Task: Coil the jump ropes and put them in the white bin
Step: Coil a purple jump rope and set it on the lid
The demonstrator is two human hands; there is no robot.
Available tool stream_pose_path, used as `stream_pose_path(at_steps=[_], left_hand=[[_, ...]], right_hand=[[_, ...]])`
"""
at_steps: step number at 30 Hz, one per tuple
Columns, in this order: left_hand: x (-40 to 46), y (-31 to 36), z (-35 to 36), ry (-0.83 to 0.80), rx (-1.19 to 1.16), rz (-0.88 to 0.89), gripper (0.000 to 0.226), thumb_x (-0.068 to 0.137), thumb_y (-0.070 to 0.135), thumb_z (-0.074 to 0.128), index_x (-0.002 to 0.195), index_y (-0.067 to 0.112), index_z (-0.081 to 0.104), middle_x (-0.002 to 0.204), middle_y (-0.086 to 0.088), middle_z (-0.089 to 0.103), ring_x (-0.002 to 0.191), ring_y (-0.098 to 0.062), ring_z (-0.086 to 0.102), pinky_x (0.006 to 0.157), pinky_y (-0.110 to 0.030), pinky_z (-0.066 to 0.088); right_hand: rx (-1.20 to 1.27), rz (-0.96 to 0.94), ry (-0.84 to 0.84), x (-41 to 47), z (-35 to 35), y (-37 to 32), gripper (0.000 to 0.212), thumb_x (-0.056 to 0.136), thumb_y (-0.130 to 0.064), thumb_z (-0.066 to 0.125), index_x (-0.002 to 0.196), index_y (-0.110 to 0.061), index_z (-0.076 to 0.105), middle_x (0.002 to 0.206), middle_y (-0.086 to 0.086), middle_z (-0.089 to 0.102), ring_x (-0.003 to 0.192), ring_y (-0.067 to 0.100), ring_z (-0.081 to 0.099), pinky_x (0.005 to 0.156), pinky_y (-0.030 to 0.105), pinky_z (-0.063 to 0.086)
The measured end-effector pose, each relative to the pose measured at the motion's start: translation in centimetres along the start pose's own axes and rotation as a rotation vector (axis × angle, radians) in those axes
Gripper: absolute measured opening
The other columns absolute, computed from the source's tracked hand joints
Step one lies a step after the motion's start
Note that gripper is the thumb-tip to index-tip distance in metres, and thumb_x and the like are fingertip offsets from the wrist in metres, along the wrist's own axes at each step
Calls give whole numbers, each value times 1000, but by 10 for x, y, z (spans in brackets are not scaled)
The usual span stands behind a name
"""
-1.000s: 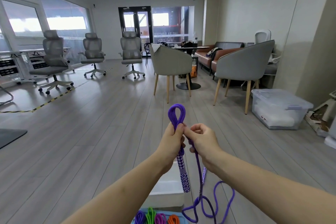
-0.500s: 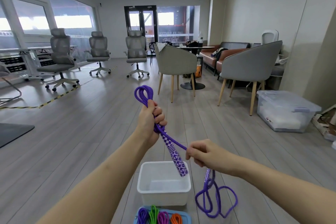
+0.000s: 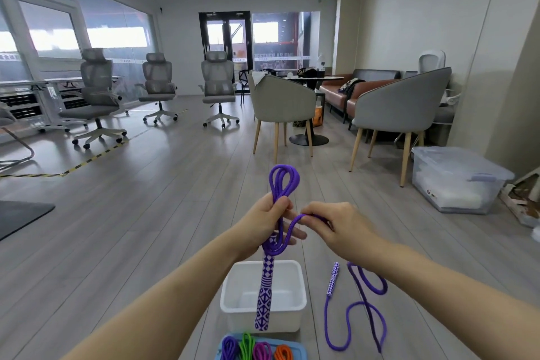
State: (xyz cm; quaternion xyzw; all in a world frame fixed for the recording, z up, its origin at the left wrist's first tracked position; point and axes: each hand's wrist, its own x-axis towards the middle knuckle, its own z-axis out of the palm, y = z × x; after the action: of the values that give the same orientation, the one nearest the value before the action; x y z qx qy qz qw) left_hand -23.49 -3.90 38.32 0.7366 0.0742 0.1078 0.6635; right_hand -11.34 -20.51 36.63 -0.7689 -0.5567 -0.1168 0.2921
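1. Gripping the purple jump rope (image 3: 285,184), the left hand (image 3: 264,225) has its fingers curled round a bundle of loops that stand up above the fist.
2. One patterned purple-and-white handle (image 3: 266,286) hangs straight down below the left hand, its lower end in front of the white bin (image 3: 298,301).
3. Right hand (image 3: 336,225) sits just beside the left, fingers curled and pinching a strand of the same rope; that strand bends down in a loop between the two hands.
4. The rest of the rope trails down below the right hand in loose curves; the second handle (image 3: 333,279) hangs there too. Whether it touches the floor I cannot tell.
5. White bin sits on the floor (image 3: 131,228) below both hands, open top.
6. Nearer than the bin, at the bottom edge: a blue tray (image 3: 301,351) with coiled ropes (image 3: 254,349) in purple, green, magenta and orange.
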Motion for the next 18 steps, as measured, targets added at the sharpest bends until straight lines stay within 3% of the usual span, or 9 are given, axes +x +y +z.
stream_pose_path(at_steps=[6, 9, 11, 14, 16, 18], left_hand=[[-1, -3, 7, -75, 21, -21, 32, 112, 31, 34, 128, 7, 48, 103, -22, 73, 85, -36, 74, 81, -45, 63], [-1, -7, 9, -106, 16, -39, 31, 111, 32, 36, 129, 10, 48, 93, -18, 71, 82, -34, 74, 79, -44, 63], [0, -9, 9, -114, 1, -62, 30, 112, 29, 37, 129, 7, 47, 81, -11, 64, 70, -26, 68, 73, -42, 60], [-1, -10, 4, -179, 64, -155, 33, 111, 31, 40, 128, 4, 49, 70, 1, 43, 56, -13, 40, 59, -28, 47], [-3, -10, -1, -241, 180, -197, 31, 110, 34, 44, 119, 7, 54, 68, 2, 38, 56, -12, 35, 56, -25, 41], [-4, -9, -7, -254, 155, -193, 24, 109, 31, 46, 108, 10, 55, 66, 4, 36, 53, -11, 32, 53, -24, 38]], right_hand=[[-199, -12, 101, 7, 2, 0, 34, 101, -53, 40, 102, -33, 68, 81, -14, 69, 70, 8, 62, 63, 29, 52], [-256, -19, 143, 8, 2, 2, 27, 102, -49, 48, 105, -32, 69, 84, -13, 71, 70, 7, 63, 60, 22, 42], [-270, -13, 138, 8, 1, 2, 25, 101, -51, 51, 103, -32, 68, 84, -13, 71, 69, 6, 60, 59, 22, 38], [-303, 6, 71, 7, -2, 8, 37, 95, -63, 53, 99, -30, 69, 82, -12, 71, 67, 5, 58, 56, 19, 36], [-345, 20, 31, 8, -5, 14, 54, 88, -76, 44, 95, -29, 70, 76, -10, 70, 64, 6, 58, 54, 16, 35], [-301, 94, -13, 5, -8, 20, 62, 83, -82, 34, 88, -29, 65, 69, -7, 65, 59, 9, 58, 53, 20, 41]])
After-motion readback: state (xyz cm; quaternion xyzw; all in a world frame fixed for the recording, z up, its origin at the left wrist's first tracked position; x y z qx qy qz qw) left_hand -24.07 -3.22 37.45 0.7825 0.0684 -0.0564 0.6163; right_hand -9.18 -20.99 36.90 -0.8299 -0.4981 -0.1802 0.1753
